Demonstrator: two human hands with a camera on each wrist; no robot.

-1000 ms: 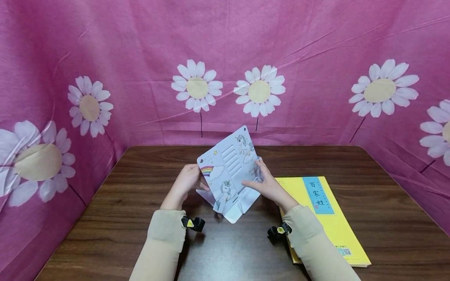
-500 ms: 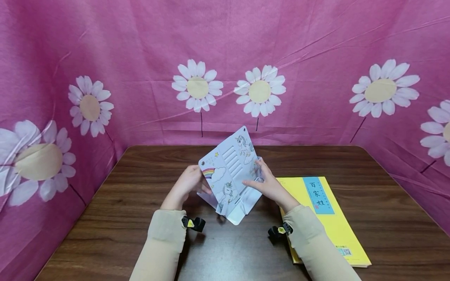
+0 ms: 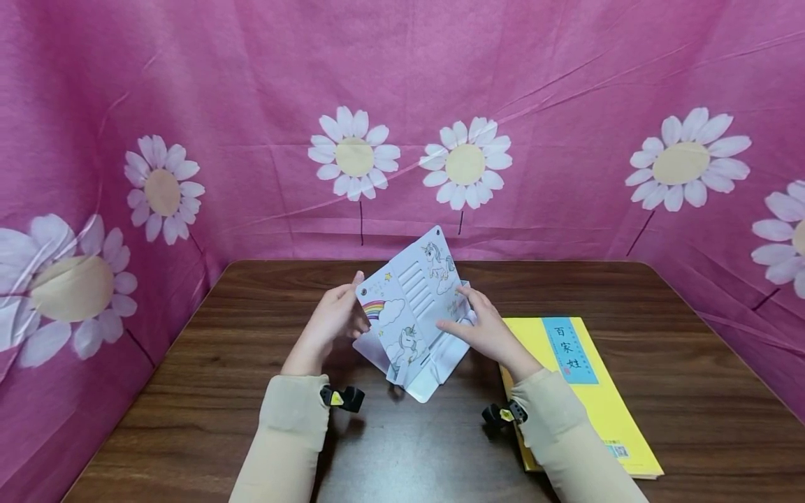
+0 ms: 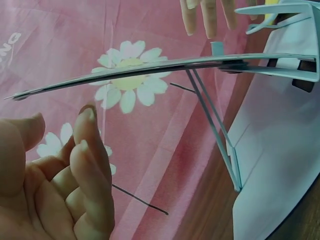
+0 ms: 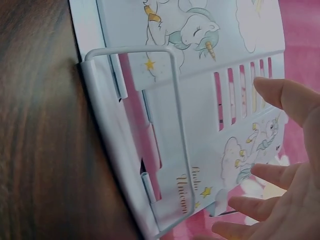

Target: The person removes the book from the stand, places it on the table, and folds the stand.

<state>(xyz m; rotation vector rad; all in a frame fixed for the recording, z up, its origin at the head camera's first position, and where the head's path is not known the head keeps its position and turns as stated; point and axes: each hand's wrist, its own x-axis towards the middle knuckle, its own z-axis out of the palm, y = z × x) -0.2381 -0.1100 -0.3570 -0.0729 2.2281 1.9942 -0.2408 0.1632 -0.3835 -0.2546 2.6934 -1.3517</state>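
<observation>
A white metal book stand point(image 3: 411, 293), printed with unicorns and a rainbow, stands tilted up at the middle of the table. A thin wire prop point(image 4: 212, 125) runs from the back of its panel down to the white base point(image 4: 285, 135). Across the front lip is a white wire page holder point(image 5: 180, 110). Beside the panel's left edge is my left hand point(image 3: 331, 318), fingers loosely bent with nothing between them. My right hand point(image 3: 483, 328) is at the right side, thumb and fingers spread over the slotted face in the right wrist view point(image 5: 290, 165).
To the right, a yellow book point(image 3: 597, 412) with a blue title strip lies on the brown wooden table point(image 3: 220, 405), partly under the right forearm. Behind the table hangs a pink cloth point(image 3: 402, 70) with white flowers.
My left hand has drawn out from behind the panel to its left edge, thumb side rising. The right hand has shifted slightly right. The stand stays nearly where it was.
</observation>
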